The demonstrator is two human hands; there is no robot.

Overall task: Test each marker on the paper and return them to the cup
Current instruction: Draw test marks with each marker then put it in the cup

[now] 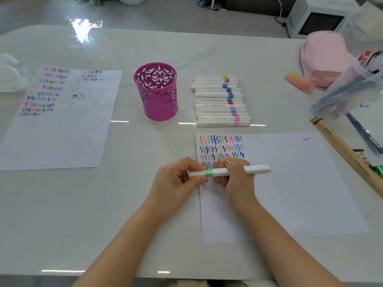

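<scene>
Both my hands hold one white marker with a green band [257, 169] level over the left edge of the test paper [294, 183]. My left hand [178, 179] pinches its left end near the green band. My right hand [236, 175] grips the barrel just right of the band. Rows of coloured squiggles fill the paper's upper left corner, partly hidden by my fingers. The magenta cut-out cup [158, 92] stands upright behind my left hand, with no markers showing above its rim. A row of several white markers [219, 100] with coloured bands lies to the cup's right.
A second sheet with squiggles [62, 121] lies at the left. At the right are a pink pouch [323, 56], a clear tub of pens [352, 85], a pink-yellow eraser [298, 81] and long boxes [344, 150]. A microwave [317, 19] stands beyond the table.
</scene>
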